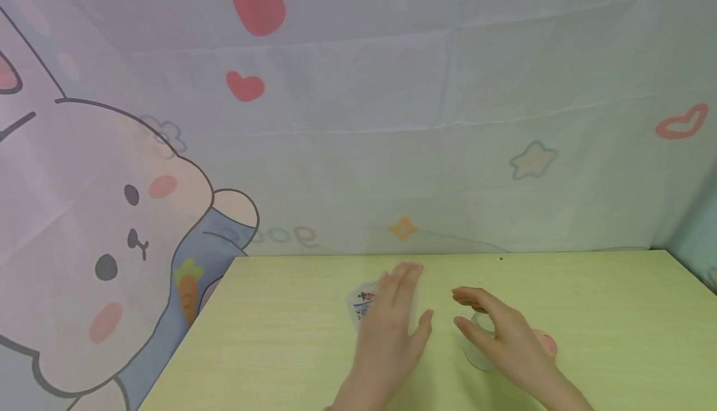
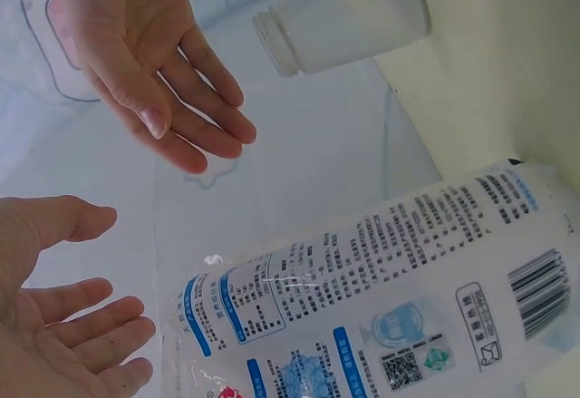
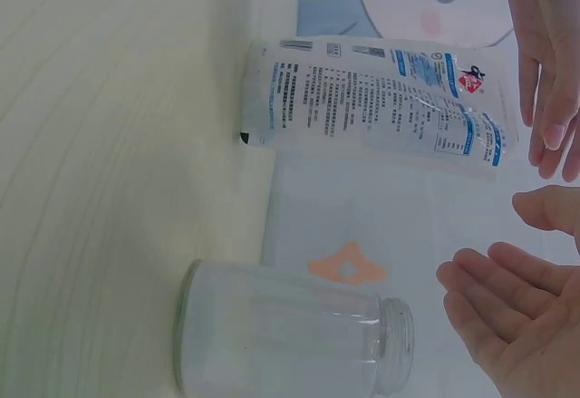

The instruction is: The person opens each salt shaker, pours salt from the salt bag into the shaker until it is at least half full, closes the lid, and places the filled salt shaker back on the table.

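Observation:
My left hand (image 1: 386, 330) is held with fingers extended over a printed plastic bag (image 1: 357, 306), covering part of it in the head view. Upright on the table, the bag (image 2: 426, 298) carries blue and black print, a barcode and a QR code. My right hand (image 1: 506, 339), thumb and fingers apart, is beside a clear glass jar (image 1: 475, 356) and partly hides it. No lid shows on the jar (image 3: 281, 330), which stands upright. The right wrist view has both my right hand (image 3: 512, 316) and left hand (image 3: 548, 53) holding nothing.
A pink object (image 1: 546, 342) lies behind my right hand, mostly hidden. The pale yellow-green table (image 1: 269, 349) reaches back to a cloth backdrop (image 1: 358, 87) printed with hearts, a star and a rabbit.

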